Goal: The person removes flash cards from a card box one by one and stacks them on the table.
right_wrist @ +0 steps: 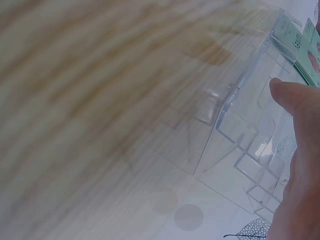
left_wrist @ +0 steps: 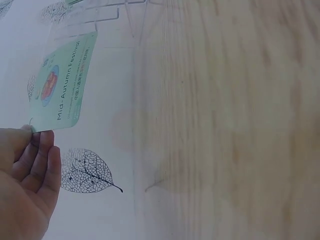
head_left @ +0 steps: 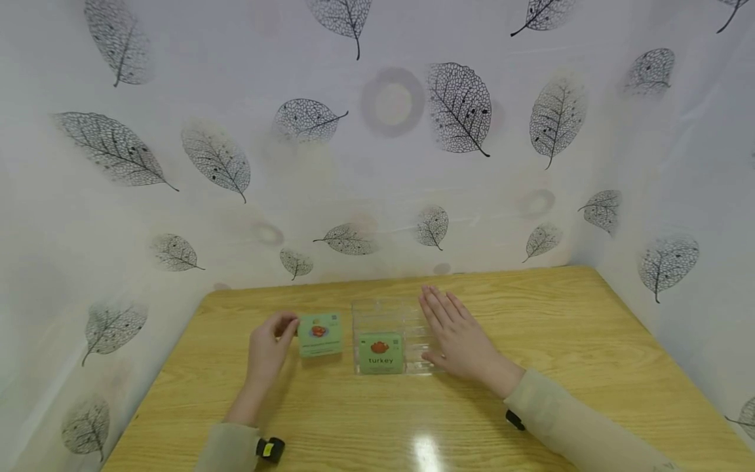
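Note:
My left hand pinches a green card by its left edge, between thumb and fingers. In the left wrist view the card reads "Mid-Autumn Festival" and carries a picture of a plate of food. Just right of it, a clear plastic card holder with stepped compartments stands on the table. Several green cards are in its left front part, the front one marked "turkey". My right hand rests against the holder's right side with straight fingers, its thumb over the clear compartments.
The light wooden table runs back to a white cloth printed with dark leaves, which also hangs along both sides. A black wrist device sits at the left sleeve.

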{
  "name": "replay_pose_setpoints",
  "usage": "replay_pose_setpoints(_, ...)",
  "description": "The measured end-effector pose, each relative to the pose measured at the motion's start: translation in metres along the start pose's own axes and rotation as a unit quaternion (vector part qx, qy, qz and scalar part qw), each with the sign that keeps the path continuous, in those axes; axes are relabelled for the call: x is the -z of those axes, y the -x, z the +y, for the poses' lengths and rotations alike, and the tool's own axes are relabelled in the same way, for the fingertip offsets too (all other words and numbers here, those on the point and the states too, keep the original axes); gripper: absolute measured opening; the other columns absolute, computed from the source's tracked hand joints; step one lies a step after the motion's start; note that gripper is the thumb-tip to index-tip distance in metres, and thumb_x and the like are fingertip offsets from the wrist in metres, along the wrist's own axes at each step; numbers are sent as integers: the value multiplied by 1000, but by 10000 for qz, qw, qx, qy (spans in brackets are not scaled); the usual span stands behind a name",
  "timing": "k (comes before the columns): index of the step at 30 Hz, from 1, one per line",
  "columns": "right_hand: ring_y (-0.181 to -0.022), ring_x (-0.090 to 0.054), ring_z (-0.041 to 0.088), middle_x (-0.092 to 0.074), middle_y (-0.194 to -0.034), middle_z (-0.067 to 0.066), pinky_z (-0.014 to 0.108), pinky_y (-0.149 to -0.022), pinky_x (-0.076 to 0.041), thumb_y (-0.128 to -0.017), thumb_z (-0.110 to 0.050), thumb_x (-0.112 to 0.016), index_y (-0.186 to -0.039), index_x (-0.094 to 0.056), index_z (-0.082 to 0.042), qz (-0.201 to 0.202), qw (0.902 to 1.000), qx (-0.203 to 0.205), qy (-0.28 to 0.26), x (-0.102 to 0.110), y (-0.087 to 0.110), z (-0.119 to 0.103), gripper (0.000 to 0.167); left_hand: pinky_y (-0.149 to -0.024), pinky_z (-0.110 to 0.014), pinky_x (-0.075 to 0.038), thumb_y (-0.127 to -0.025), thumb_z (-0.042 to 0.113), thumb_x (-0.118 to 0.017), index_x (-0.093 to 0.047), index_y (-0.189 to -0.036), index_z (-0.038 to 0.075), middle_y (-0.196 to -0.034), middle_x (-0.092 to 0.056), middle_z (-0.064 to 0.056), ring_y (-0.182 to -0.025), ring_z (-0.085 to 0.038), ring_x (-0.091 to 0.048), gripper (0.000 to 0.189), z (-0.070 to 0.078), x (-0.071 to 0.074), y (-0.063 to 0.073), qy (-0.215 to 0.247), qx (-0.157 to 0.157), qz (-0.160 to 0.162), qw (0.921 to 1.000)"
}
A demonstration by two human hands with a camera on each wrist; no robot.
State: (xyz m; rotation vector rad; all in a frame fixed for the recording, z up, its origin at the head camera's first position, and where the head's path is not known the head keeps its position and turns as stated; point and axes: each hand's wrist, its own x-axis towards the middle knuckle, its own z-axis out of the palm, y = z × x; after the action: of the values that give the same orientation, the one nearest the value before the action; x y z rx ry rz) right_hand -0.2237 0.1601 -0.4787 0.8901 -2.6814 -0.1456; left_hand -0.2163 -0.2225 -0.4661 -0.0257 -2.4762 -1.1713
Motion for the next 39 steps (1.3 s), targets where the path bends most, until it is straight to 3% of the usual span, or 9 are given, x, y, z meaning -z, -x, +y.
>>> replay_pose_setpoints(10,-164,-19,39,-12,-177,22,54,-135,-17,-94,-65,-68,-166,-20,4,22,10000,34,65,0,0,0,111,-67,-13,-53,-100,2,-71,-73,-108,-5,-95,-77,-20,-78,-24,-71,10,-5,3,-1,88,294,-263,9992)
replay_pose_setpoints(19,-165,-17,38,-10,-177,21,53,-135,-16,-95,-66,-67,-167,-19,3,-19,10000,17,89,-1,1,1,111,-67,-13,-54,-99,3,-71,-74,-104,-3,-94,-77,-19,-76,-9,-66,8,-10,4,-3,14,585,-527,9969)
replay_pose_setpoints(34,-164,-20,39,-13,-177,22,54,-134,-21,-94,-64,-69,-166,-21,4,108,9999,45,42,1,0,1,111,-67,-17,-51,-97,5,-74,-74,-102,-3,-93,-76,-15,-82,-20,-69,8,-20,1,-7,-511,759,-978,9910)
replay_pose_setpoints(39,-165,-17,38,-11,-177,21,53,-135,-17,-95,-66,-66,-167,-18,3,10,10000,41,72,0,1,1,111,-71,-21,-51,-97,6,-74,-75,-101,-1,-94,-75,-13,-85,-21,-67,8,-23,1,-6,-675,804,-1138,9879)
